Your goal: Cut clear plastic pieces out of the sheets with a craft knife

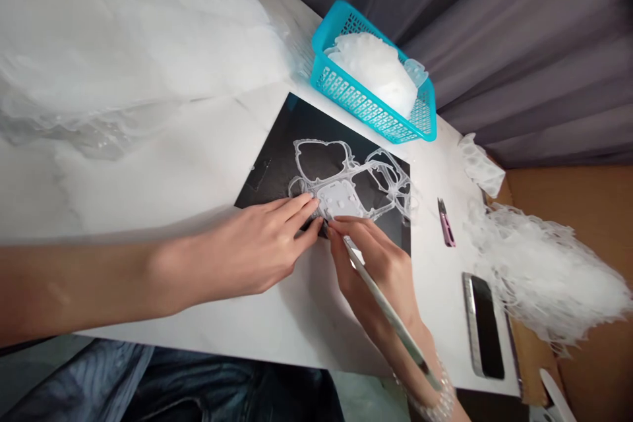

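Observation:
A translucent moulded plastic sheet (341,198), with a frame of open loops around a flat studded panel, lies on a black mat (277,145). My left hand (271,237) comes in from the left; its fingertips press down and hold the plastic sheet at its near edge. In my right hand (380,270) is a slim pen-shaped tool (390,316) with a long pale handle, gripped between thumb and fingers. Its working tip meets the near edge of the panel, beside my left thumb, and is mostly hidden by the fingers.
A blue basket (346,89) behind the mat holds white plastic pieces. Large clear bags (138,46) of pale material fill the upper left. Pink-handled snips (446,223), a phone (484,326) and a heap of plastic scraps (554,270) lie on the right, near a cardboard box (578,211).

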Demonstrator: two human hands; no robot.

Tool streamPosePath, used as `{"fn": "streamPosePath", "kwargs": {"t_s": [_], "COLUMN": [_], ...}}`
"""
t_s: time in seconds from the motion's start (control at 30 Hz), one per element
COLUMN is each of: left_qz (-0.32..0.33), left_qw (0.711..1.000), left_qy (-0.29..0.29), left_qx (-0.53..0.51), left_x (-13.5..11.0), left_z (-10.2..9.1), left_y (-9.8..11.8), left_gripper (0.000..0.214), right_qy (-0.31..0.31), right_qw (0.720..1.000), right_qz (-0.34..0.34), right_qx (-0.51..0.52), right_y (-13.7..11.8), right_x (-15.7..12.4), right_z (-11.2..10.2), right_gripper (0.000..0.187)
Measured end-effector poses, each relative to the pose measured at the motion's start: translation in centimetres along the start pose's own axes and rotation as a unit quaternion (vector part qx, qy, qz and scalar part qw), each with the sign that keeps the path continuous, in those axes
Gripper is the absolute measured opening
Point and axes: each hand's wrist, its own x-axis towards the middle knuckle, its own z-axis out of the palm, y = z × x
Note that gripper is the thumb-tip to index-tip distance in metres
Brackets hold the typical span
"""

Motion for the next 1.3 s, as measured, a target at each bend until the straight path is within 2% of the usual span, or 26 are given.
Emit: {"fn": "streamPosePath", "kwargs": {"t_s": [0.13,0.23,0.4,0.53,0.7,0.9,1.03,1.13,1.2,1.23,1.3], "left_qz": [0.013,0.028,0.052,0.065,0.062,0.011,0.012,0.001,-0.004,0.0,0.005], "left_qw": [1.0,1.0,0.999,0.998,0.998,0.998,0.998,0.997,0.997,0.996,0.995], "left_qy": [-0.003,-0.005,0.0,0.008,0.02,0.048,0.038,0.031,0.029,0.03,0.032], "left_qx": [0.008,0.0,0.002,0.013,0.009,-0.044,-0.055,-0.069,-0.076,-0.079,-0.091], "left_x": [0.1,-0.1,-0.4,-0.4,-0.1,0.2,0.2,0.2,0.1,0.0,-0.1], "left_z": [-0.2,-0.2,0.2,0.1,-0.1,0.8,1.0,0.9,0.7,0.6,0.5], "left_y": [0.0,-0.2,-0.4,-0.4,-0.5,-0.5,-0.6,-0.8,-0.9,-1.0,-1.1], "left_gripper": [0.051,0.036,0.02,0.022,0.033,0.033,0.034,0.037,0.041,0.045,0.05], "right_qy": [-0.004,0.011,-0.012,-0.021,-0.033,-0.091,-0.087,-0.069,-0.039,-0.006,0.096], "right_qw": [1.0,0.999,0.997,0.995,0.992,0.978,0.979,0.992,0.993,0.982,0.928], "right_qz": [-0.006,-0.031,-0.071,-0.083,-0.093,-0.135,-0.145,-0.105,-0.018,0.04,0.16], "right_qx": [0.008,0.012,-0.003,-0.047,-0.083,-0.133,-0.112,-0.019,0.108,0.183,0.323], "right_y": [0.1,0.6,1.1,1.6,2.3,2.0,1.4,1.4,2.8,4.2,8.2], "right_x": [-1.3,-1.5,-1.1,-0.9,-0.8,-0.4,-0.1,0.1,0.0,-0.1,-0.7], "right_z": [-0.4,-0.1,0.2,0.7,1.7,0.6,1.0,1.6,0.9,0.1,-2.4], "right_gripper": [0.014,0.015,0.018,0.017,0.027,0.033,0.035,0.036,0.035,0.032,0.023]}}
